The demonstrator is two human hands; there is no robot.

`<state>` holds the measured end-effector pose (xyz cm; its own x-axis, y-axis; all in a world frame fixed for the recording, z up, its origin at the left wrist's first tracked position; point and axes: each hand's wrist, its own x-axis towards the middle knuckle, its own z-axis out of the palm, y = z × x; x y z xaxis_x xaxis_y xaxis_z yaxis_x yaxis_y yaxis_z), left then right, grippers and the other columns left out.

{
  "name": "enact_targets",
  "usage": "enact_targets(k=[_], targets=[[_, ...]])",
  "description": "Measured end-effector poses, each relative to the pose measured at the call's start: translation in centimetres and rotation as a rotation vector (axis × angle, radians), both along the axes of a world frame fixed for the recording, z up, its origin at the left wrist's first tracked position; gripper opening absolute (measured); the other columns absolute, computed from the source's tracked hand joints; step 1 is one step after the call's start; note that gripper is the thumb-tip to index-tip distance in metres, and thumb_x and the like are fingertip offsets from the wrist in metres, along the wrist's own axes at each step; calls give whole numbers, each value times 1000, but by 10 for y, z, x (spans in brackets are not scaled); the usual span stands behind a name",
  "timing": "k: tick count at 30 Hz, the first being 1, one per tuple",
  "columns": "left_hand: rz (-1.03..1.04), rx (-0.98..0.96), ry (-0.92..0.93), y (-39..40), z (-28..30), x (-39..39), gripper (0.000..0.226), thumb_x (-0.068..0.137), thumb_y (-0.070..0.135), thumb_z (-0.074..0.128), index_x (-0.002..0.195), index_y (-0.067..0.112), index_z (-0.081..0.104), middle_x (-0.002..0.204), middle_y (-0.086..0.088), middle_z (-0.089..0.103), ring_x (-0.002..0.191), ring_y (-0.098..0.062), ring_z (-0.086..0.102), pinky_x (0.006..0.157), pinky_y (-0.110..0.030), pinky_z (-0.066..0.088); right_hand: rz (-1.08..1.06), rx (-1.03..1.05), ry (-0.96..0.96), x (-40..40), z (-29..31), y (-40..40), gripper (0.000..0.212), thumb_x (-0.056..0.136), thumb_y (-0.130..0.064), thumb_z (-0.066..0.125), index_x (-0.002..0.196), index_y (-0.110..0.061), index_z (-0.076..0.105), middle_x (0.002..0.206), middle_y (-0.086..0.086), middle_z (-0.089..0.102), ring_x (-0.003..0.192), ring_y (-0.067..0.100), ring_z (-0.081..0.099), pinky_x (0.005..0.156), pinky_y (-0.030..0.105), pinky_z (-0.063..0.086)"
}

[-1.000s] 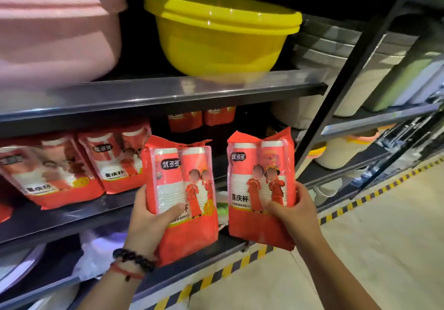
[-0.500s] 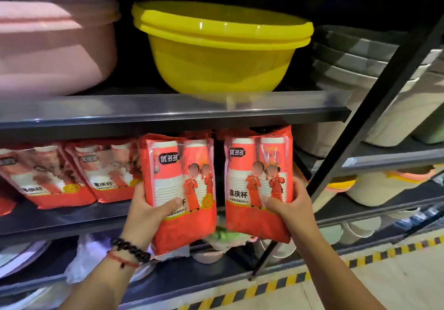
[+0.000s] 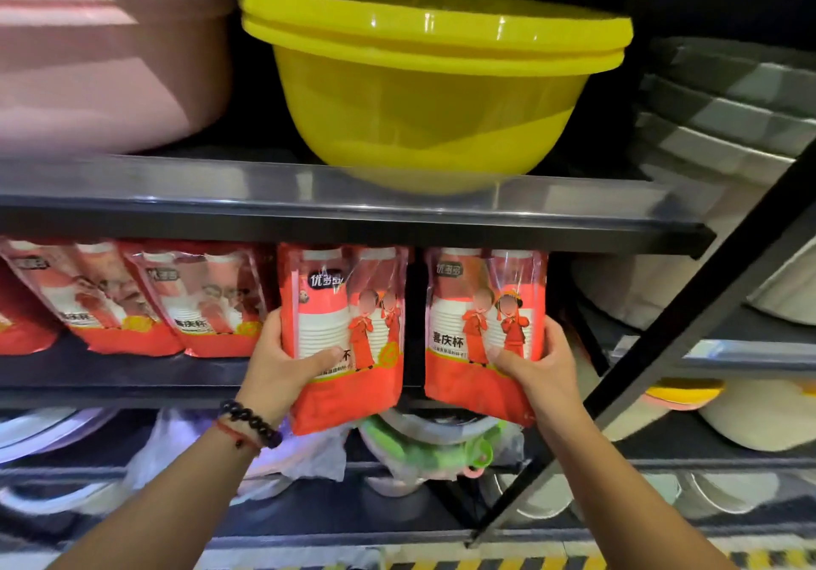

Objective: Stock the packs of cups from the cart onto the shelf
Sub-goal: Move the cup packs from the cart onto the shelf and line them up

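You are holding one pack in each hand: your left hand (image 3: 282, 366) is gripping the left pack (image 3: 346, 335), thumb across its front, and your right hand (image 3: 536, 366) is gripping the right pack (image 3: 483, 331) the same way. Both packs are standing upright, long axis vertical, at the front edge of the shelf (image 3: 212, 377), their tops just under the upper shelf (image 3: 335, 211) and their bottoms hanging below the edge. The free space is lying straight behind them, right of the stocked packs (image 3: 194, 300), so I think you are needing a lift and a forward push; the yellow basins (image 3: 424, 83) above are holding nothing visible.
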<state>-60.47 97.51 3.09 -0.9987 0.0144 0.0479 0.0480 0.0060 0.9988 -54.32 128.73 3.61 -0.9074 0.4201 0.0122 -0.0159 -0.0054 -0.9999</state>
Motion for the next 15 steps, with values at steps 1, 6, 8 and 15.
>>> enact_targets(k=[1, 6, 8, 15], targets=[[7, -23, 9, 2, -4, -9, 83, 42, 33, 88, 116, 22, 54, 109, -1, 69, 92, -6, 68, 76, -25, 56, -10, 4, 9, -6, -4, 1, 77, 46, -37, 91, 116, -29, 59, 110, 3, 73, 97, 22, 73, 76, 40, 60], [48, -72, 11, 16, -29, -65, 75, 39, 38, 91, 104, 21, 58, 101, -4, 71, 91, -19, 70, 89, -45, 56, -44, 9, 51, -38, -31, 11, 70, 50, -30, 90, 113, -26, 60, 105, 5, 73, 91, 22, 73, 75, 40, 61], [32, -34, 52, 23, -37, -91, 81, 35, 34, 92, 108, 23, 60, 102, 0, 74, 95, -18, 70, 89, -37, 56, -64, -8, 69, -52, -41, 16, 64, 52, -29, 88, 108, -33, 58, 103, 4, 71, 89, 21, 73, 73, 38, 60], [-69, -215, 77, 47, -35, -169, 83, 51, 27, 95, 125, 19, 57, 111, 9, 66, 97, -5, 63, 92, -31, 50, -6, -21, 143, -102, -69, 38, 74, 67, 8, 80, 131, -20, 57, 111, 6, 74, 104, 28, 71, 85, 39, 56]])
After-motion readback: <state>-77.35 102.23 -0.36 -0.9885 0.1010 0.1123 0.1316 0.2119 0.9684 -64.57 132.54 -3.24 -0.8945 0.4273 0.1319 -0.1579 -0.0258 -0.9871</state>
